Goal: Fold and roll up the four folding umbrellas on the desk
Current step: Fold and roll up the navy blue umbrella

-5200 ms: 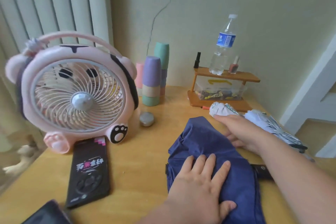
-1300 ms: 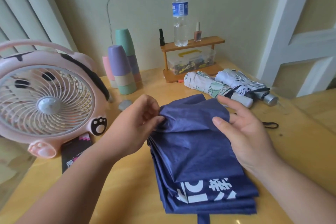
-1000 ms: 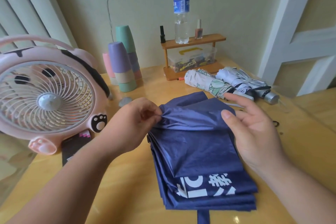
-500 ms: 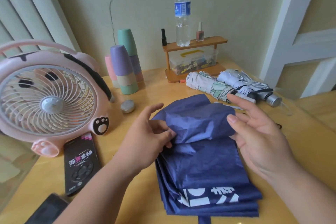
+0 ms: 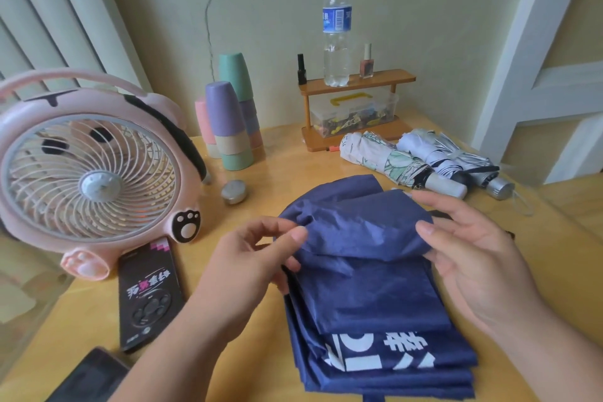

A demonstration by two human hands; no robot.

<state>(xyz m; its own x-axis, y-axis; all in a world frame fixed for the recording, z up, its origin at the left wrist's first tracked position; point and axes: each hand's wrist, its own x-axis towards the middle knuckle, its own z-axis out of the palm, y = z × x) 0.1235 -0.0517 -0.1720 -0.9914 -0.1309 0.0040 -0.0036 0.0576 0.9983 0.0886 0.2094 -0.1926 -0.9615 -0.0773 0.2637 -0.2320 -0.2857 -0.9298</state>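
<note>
Head view; navy umbrella (image 5: 375,287) lies flat on the bench (image 5: 81,320), centre-front, canopy collapsed into stacked pleats; white lettering shows on the near panels; its far end is lifted off the stack as a loose, rumpled fold.

Left hand (image 5: 248,264): thumb and forefinger pinch the left edge of that lifted fold; remaining fingers (image 5: 287,271) curl loosely beneath, touching the cloth.

Right hand (image 5: 473,254): thumb lies on top of the right edge of the fold, the other fingers reach out behind it, so the cloth is held between thumb and fingers; grip looks light, fingers nearly straight.

Two more umbrellas lie side by side at the back right of the bench, well apart from the hands: floral umbrella (image 5: 385,157), rolled, pale handle toward the right; white umbrella (image 5: 450,157) just beside it, gathered by a dark strap, silver handle end.

Other items: pink fan (image 5: 94,170) at left; black handset (image 5: 148,290) flat in front of it; stacked cups (image 5: 231,121) near the wall; small round tin (image 5: 233,191); wooden shelf (image 5: 355,81) carrying a water bottle (image 5: 336,29).
</note>
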